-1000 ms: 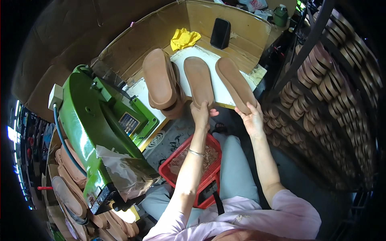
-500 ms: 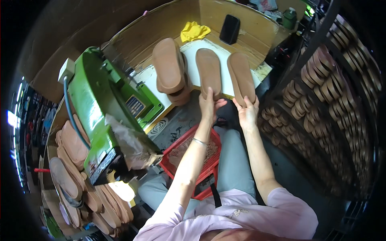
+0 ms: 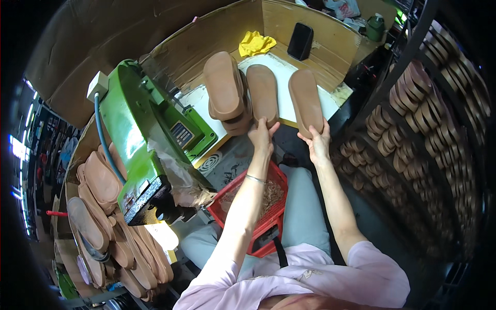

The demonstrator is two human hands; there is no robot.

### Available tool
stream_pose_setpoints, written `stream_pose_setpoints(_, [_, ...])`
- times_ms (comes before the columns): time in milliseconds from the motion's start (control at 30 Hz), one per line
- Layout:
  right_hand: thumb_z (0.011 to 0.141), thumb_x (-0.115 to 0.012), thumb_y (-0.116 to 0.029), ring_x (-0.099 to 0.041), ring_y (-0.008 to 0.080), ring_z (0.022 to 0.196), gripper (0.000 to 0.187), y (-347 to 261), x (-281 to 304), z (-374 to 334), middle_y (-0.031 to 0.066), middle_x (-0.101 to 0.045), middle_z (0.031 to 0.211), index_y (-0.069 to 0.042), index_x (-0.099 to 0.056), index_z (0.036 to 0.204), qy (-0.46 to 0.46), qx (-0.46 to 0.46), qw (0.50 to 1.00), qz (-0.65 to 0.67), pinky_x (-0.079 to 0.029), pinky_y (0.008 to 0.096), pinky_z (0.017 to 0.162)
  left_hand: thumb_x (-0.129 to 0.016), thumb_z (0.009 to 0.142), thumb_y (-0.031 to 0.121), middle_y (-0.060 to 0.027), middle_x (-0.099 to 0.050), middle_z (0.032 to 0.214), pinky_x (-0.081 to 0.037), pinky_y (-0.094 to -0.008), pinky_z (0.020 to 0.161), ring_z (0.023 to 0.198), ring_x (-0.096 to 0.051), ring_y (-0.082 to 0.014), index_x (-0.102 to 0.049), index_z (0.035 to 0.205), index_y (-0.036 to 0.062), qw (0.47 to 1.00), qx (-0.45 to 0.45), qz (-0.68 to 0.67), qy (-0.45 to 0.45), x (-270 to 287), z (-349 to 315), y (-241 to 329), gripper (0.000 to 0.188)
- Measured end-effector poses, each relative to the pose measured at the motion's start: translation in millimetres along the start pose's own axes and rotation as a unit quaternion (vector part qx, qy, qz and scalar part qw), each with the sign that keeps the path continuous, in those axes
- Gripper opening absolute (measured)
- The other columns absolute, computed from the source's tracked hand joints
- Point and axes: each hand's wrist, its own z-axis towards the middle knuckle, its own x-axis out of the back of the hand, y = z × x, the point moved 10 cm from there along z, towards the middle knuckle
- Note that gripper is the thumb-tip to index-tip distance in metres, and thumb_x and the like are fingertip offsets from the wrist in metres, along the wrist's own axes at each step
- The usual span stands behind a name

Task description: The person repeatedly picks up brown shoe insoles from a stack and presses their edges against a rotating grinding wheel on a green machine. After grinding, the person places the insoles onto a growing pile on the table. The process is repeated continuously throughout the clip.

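Head view. Left hand (image 3: 262, 135) at the near end of a brown sole, middle sole (image 3: 262, 90): thumb on the upper face, other fingers wrapped around the end, closed firmly to the sole's thickness. Right hand (image 3: 318, 146) at the near end of a second brown sole, right sole (image 3: 305, 101); fingers likewise closed on it, bent about the end and its edges. Exact contact underneath hidden in both cases.

Position: both soles lie over the white tabletop (image 3: 330, 103), near ends at its front edge, toes pointing away, a gap of bare white between them. Whether they rest flat or are slightly raised, cannot tell. Stack of soles (image 3: 222, 82) just beside the middle sole, to its left; contact between them unclear.

Surroundings: yellow cloth (image 3: 257, 43) and dark phone (image 3: 300, 41) behind the soles, the phone leaning on the cardboard wall (image 3: 330, 36). Green machine (image 3: 124, 119) left of the tabletop. Pile of soles (image 3: 101, 181) at far left, beyond the machine. Red basket (image 3: 276, 214) below, between the legs, holding pale shavings (image 3: 271, 194). Rack (image 3: 395, 59) at right, loaded with rows of brown pieces.
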Motion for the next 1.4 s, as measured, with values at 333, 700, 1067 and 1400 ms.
stream_pose_setpoints(333, [0.091, -0.054, -0.013, -0.064, 0.0295, 0.058, 0.070, 3, -18, 27, 0.0260, -0.048, 0.119, -0.010, -0.011, 0.146, -0.041, -0.071, 0.991, -0.105, -0.056, 0.0369, 0.045, -0.057, 0.094, 0.035, -0.0164, -0.054, 0.105, -0.057, -0.0283, 0.051, 0.065, -0.062, -0.0192, -0.046, 0.117, -0.0059, 0.996, -0.005, 0.084, 0.031, 15, -36, -6, 0.048])
stream_pose_setpoints(700, [0.089, -0.060, -0.025, -0.052, 0.0187, 0.039, 0.064, 14, -37, 34, 0.0109, -0.055, 0.062, -0.021, -0.026, 0.143, -0.068, -0.115, 0.957, -0.258, -0.042, 0.0286, 0.028, -0.054, 0.090, 0.004, -0.0092, -0.060, 0.094, -0.050, -0.0247, 0.051, 0.060, -0.060, -0.0124, -0.056, 0.109, -0.0018, 0.951, -0.125, 0.225, 0.172, 231, -105, 17, 0.020])
stream_pose_setpoints(1067, [0.093, -0.058, -0.031, -0.052, 0.0149, 0.042, 0.067, 23, -37, -39, 0.0097, -0.056, 0.067, -0.013, -0.021, 0.146, -0.062, -0.082, 0.947, -0.303, -0.044, 0.0259, 0.033, -0.065, 0.085, 0.012, -0.0135, -0.047, 0.116, -0.058, -0.0368, 0.067, 0.092, -0.056, -0.0220, -0.039, 0.118, 0.0006, 0.878, -0.327, -0.160, 0.310, 339, -126, 398, 0.044])
stream_pose_setpoints(1400, [0.078, -0.071, -0.007, -0.059, 0.0192, 0.107, 0.067, 107, -139, -281, 0.0138, -0.058, 0.122, 0.004, -0.040, 0.136, -0.512, -0.253, 0.813, -0.112, -0.046, 0.0303, 0.094, -0.072, 0.076, 0.000, -0.0096, -0.063, 0.108, -0.054, -0.0314, 0.080, 0.093, -0.063, -0.0181, -0.056, 0.117, -0.0022, 0.990, -0.035, -0.027, 0.133, 207, -281, 116, 0.045])
